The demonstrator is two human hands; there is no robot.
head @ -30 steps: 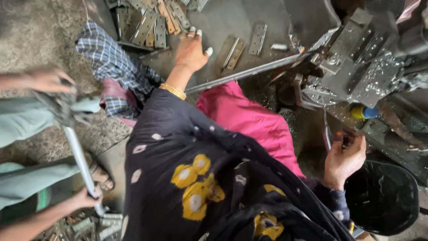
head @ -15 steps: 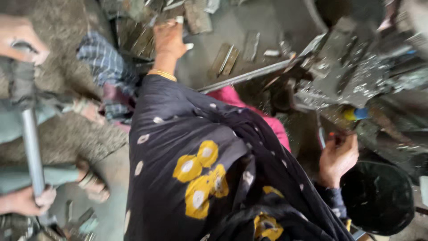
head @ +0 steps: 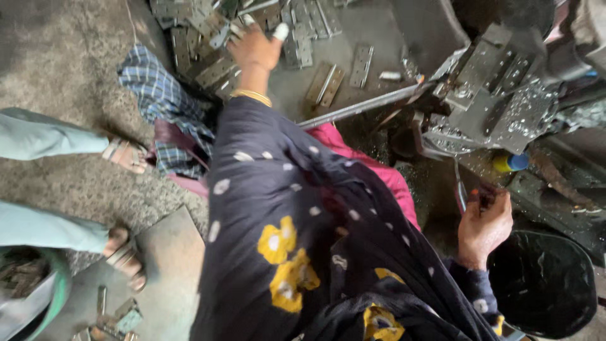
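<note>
The left hand [head: 255,47] is stretched out over a heap of flat metal hinges [head: 208,38] on a grey metal tray [head: 372,31], fingers spread and tips down among the pieces; the fingertips look taped in white, and whether a hinge is already pinched between them cannot be told from this angle. The right hand [head: 485,221] is down by the machine [head: 499,101], clenched around a thin bent metal handle [head: 461,189]. As a judgement, the work looks to be mid-way through a pile: many hinges lie loose in the heap, a few lie apart on the bare tray, such as a folded pair [head: 325,82] and a single leaf [head: 361,63], and a black bucket [head: 546,284] sits just below the right hand. The hinges are dull grey steel, thin, oblong, with punched holes. The machine is blocky, oily and flecked with shiny chips. The floor [head: 57,57] is rough and gritty. A checked cloth [head: 161,101] lies crumpled beside the tray, and another person's sandalled foot [head: 126,155] rests near it.
</note>
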